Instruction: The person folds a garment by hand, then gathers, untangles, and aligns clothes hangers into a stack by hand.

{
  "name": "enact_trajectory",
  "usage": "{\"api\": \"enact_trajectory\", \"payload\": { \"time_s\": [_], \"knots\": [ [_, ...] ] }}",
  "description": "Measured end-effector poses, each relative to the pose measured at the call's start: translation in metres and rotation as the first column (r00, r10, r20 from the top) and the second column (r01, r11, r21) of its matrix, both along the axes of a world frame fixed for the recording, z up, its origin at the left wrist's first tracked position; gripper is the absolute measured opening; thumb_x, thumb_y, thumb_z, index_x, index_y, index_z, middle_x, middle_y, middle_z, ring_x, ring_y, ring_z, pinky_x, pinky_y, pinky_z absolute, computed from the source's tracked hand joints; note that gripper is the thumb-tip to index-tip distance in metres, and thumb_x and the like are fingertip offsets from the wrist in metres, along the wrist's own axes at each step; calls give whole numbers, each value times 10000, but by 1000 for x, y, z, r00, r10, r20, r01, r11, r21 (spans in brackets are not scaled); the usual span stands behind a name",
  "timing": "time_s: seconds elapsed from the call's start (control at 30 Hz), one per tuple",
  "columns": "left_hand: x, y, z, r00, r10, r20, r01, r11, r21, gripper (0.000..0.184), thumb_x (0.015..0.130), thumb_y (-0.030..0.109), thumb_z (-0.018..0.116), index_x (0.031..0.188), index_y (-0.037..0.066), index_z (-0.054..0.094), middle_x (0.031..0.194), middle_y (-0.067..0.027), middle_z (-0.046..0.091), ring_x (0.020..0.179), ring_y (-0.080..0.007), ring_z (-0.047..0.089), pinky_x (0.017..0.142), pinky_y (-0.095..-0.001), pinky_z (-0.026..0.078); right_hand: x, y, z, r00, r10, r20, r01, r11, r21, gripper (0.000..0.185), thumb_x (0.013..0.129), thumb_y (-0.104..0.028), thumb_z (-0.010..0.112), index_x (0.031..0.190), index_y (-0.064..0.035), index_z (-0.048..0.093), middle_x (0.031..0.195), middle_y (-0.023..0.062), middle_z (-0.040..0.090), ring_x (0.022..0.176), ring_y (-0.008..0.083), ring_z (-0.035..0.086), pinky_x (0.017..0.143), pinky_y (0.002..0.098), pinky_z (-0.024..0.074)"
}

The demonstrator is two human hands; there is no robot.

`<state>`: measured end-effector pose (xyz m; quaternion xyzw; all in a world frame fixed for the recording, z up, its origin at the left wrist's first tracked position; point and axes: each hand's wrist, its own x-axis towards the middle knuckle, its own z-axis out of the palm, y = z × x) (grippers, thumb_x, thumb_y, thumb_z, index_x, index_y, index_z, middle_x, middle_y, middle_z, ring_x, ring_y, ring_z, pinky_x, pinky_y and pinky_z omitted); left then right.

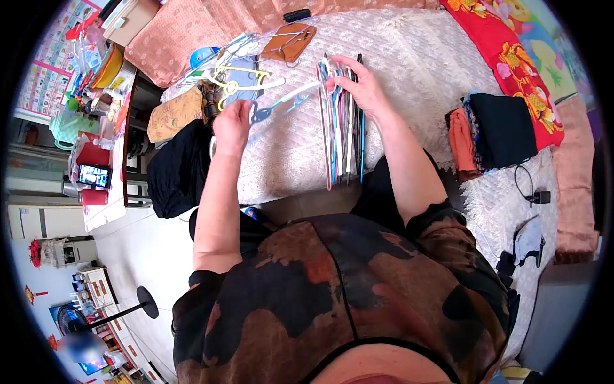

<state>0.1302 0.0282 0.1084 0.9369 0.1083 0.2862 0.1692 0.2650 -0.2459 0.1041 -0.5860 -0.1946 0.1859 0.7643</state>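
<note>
Over a white quilted cover, my left hand point(233, 128) is closed at the end of a blue and white hanger point(291, 97), whose far end reaches toward my right hand. My right hand point(359, 86) has its thumb and forefinger apart at the top of a row of stacked hangers point(342, 134); whether it grips any is hard to see. The stacked hangers lie side by side, several colours. Beyond my left hand, yellow hangers point(246, 80) and thin wire ones lie loosely piled, some over a grey-blue cloth.
Folded dark clothes point(505, 128) lie at the right, with a black cable and plug point(540, 197) below. Black cloth point(182, 169) and a tan folded cloth point(176, 114) are at the left. A brown flat item point(289, 42) is at the back. A cluttered table point(115, 173) stands far left.
</note>
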Motion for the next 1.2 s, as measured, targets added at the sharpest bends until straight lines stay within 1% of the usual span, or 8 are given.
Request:
{"api": "enact_trajectory", "payload": {
  "time_s": [0.17,0.27,0.53,0.7,0.77,0.97,1.17,1.2],
  "knots": [
    [19,-4,26,996,86,5,-83,975,-208,221,882,234,626,968,33,666,680,-149,643,557,-288,606,582,-365,484,2,-2,-1,998,-53,32,53,999,-1,442,837,-25,611,1269,-58,523,857,64,683,804,109,644,749,242,504],
    [16,-24,31,995,8,96,68,643,-763,267,931,202,571,1101,-4,583,590,-10,557,484,-70,499,433,-249,394,2,-2,-3,998,-54,42,55,998,-28,416,835,-37,617,1242,-57,535,865,63,678,771,105,632,724,240,496],
    [11,-41,32,991,-127,37,95,492,-865,307,942,157,548,1181,-33,515,772,-58,619,584,-109,572,547,-242,476,-1,-6,2,999,17,29,-17,1000,-13,427,845,-44,618,1259,-90,523,885,56,674,812,104,634,706,235,495],
    [3,-29,59,903,-127,-411,56,982,-180,327,888,109,558,1201,15,552,861,-136,686,718,-197,670,640,-313,501,2,-5,-1,994,59,92,-59,998,-7,479,856,-51,620,1311,-127,492,915,65,671,840,107,635,735,236,493],
    [-2,-32,81,915,-16,-403,59,994,93,221,853,94,527,1040,55,637,871,-228,653,858,-377,635,753,-439,493,4,-6,-4,996,72,51,-72,997,3,468,867,-48,599,1315,-132,490,921,77,672,835,114,637,724,246,501],
    [-18,-22,114,993,-72,-91,108,858,503,186,762,-8,519,843,25,684,862,-156,584,809,-351,580,713,-400,468,5,-11,1,998,47,-30,-46,998,34,416,886,-42,553,1295,-93,500,881,89,678,817,132,648,706,259,519],
    [-1,-37,84,987,-139,-85,139,990,-7,222,709,-18,593,880,63,710,809,-136,553,778,-302,571,699,-381,465,1,-9,2,991,107,-83,-101,992,72,389,892,-49,554,1277,-82,514,897,103,674,784,141,654,699,267,525],
    [2,-41,78,969,-204,-137,234,939,253,231,735,-5,576,901,86,709,826,-132,570,802,-303,592,703,-395,480,-1,-7,1,991,109,-82,-103,992,72,389,892,-49,554,1277,-82,514,897,103,674,784,141,654,699,267,525]
  ]
}}
